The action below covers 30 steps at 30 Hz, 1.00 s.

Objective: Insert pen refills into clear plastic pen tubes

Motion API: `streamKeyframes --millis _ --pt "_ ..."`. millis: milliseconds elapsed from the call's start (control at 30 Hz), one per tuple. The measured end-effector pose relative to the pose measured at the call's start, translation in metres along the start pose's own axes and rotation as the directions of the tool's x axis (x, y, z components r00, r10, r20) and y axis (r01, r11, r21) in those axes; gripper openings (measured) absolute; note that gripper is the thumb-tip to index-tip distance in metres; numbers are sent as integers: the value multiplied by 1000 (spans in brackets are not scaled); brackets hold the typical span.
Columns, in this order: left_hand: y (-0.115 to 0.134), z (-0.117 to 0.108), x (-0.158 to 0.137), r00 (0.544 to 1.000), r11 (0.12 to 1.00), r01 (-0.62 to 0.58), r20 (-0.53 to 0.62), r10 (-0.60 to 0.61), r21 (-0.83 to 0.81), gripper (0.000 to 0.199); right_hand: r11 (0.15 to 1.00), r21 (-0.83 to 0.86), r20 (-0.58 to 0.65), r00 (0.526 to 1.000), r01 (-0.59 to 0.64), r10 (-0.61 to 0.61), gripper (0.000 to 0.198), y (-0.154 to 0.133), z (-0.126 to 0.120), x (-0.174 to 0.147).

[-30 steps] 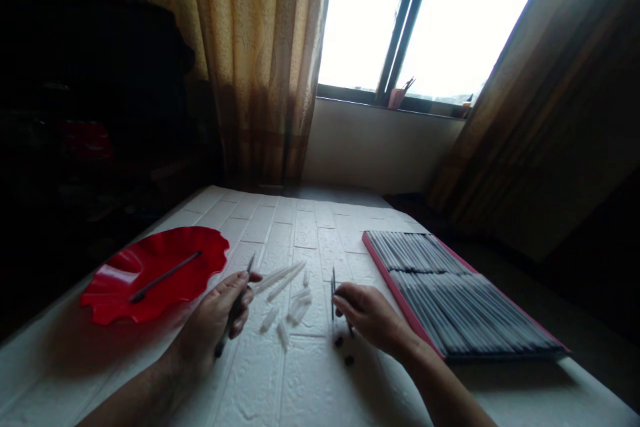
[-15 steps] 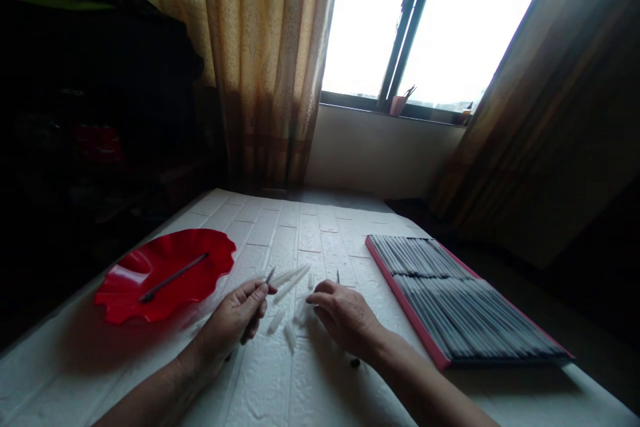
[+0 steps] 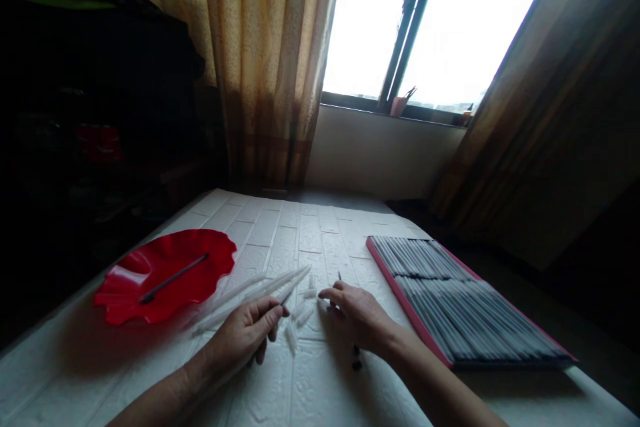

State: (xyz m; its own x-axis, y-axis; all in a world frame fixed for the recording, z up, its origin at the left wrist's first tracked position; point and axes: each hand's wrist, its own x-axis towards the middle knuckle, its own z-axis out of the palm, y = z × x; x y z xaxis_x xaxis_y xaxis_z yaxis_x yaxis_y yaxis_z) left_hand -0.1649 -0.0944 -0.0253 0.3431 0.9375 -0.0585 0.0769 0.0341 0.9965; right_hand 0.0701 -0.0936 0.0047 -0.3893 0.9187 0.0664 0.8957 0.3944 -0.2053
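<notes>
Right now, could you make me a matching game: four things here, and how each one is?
1. Left hand
2. Frilly dish
3. Short pieces
4. Flat box

A. whitish, lying loose
B. packed with rows of grey sticks
C. fingers closed on a pointed stick
D. red, bearing one dark stick

Pairs: 1-C; 2-D; 3-A; 4-B
</notes>
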Motion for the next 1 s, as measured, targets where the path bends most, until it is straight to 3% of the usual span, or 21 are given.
streamKeyframes --millis 200,300,533,1000 --pt "-4 1 -5 998 995 -34 49 29 98 54 922 385 -175 979 -26 101 14 14 5 -15" --pt "0 1 -10 996 985 -76 54 69 157 42 882 470 -185 977 -7 106 11 11 2 -18" --pt "13 4 -22 964 848 -251 45 260 468 17 884 443 -222 974 149 -52 20 -12 -1 -23" --pt "15 2 -22 938 658 -341 191 290 672 23 867 437 -272 954 240 -126 23 -19 1 -25"
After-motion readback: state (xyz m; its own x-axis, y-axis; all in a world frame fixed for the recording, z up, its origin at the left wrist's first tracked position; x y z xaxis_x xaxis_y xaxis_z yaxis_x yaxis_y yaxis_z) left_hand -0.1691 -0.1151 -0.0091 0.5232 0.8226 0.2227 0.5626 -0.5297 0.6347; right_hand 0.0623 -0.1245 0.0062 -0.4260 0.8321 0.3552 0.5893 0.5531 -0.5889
